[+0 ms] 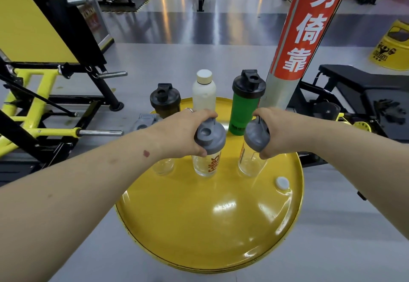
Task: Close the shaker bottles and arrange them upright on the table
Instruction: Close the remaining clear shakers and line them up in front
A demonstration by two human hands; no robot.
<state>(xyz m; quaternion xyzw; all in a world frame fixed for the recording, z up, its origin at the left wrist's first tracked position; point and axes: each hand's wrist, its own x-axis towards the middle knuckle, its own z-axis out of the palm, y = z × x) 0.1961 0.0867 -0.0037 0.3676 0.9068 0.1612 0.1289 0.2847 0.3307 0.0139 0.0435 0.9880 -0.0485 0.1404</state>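
Observation:
Two clear shaker bottles with grey lids stand on the round yellow table (199, 226). My left hand (186, 131) grips the grey lid of the middle clear bottle (207, 164), which stands upright. My right hand (272, 131) grips the grey lid of the right clear bottle (249, 164), which leans slightly. A third clear bottle (163, 166) with a grey lid (143, 123) stands at the left, mostly hidden behind my left forearm. Behind them stand a dark bottle (164, 102), a white bottle (203, 92) and a green bottle (244, 109), all upright with caps on.
A small white cap (281, 183) sits on the table's right side. A grey pole with a red banner (294, 44) rises just behind the table. Yellow and black gym machines (44, 109) stand at the left, and a black bench (363, 86) at the right.

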